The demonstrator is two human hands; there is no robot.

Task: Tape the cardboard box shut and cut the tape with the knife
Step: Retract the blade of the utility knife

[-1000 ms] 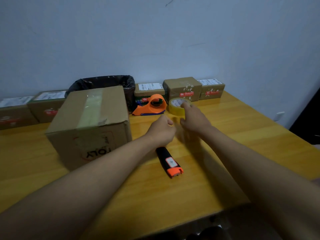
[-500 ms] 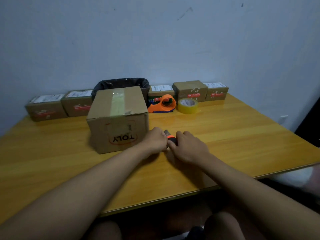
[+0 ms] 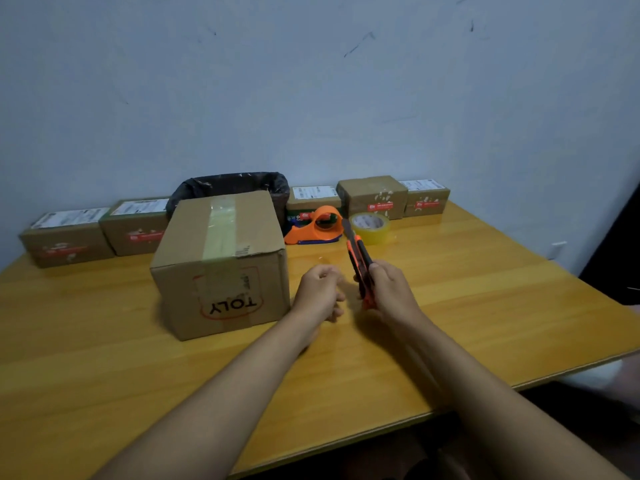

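Right hand: the right hand (image 3: 391, 292) is wrapped around the handle of the knife (image 3: 360, 263), which is held clear of the worktop (image 3: 467, 306) with its front end tilted up and away, toward the back wall.
Left hand: the left hand (image 3: 320, 292) is held just beside the knife with fingers loosely curled; nothing is seen in it, though motion blur hides the fingertips.
Blade: whether the blade is extended cannot be told; only a dark tip is seen at the far end.
Cardboard box: the cardboard box (image 3: 221, 261) is set on the worktop just left of the left hand, with a strip of tape (image 3: 220, 228) laid along the middle of its top and folded over the near edge.
Tape roll: the yellow tape roll (image 3: 370, 226) is lying near the back of the worktop beside an orange tape dispenser (image 3: 318, 226), well apart from the box; no tape is seen running from it to the box.
Stage: the sealing is judged largely done, with the knife step in hand.
Risk, fingers: the left hand could be nicked if the blade is slid out while those fingers are kept so close.
Risk, box: the cardboard could be scored if the blade is pressed too hard at the tape's end.
Risk, grip: the knife could be twisted loose if it is held only low on the handle.
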